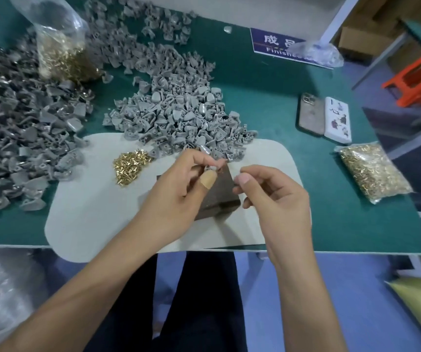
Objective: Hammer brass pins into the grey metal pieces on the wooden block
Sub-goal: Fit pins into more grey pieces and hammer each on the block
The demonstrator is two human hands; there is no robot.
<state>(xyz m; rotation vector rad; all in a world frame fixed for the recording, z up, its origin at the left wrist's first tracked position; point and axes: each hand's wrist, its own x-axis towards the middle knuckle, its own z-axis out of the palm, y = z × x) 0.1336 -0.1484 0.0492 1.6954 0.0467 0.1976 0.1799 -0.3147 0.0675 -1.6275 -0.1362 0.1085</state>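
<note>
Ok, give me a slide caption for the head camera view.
Left hand pinches a grey metal piece over the wooden block; right hand approaches.

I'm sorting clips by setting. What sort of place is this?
Probably a small factory assembly bench: heaps of identical grey metal pieces, clear bags of brass pins, and a blue sign partly reading "Finish" on the green table.

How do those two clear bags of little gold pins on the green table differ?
The clear plastic bag of brass pins at far left stands upright with its top loose and open; the clear bag of brass pins at right lies flat. The left one sits among grey metal pieces; the right one lies alone on the green table. Both hold similar pins.
</note>
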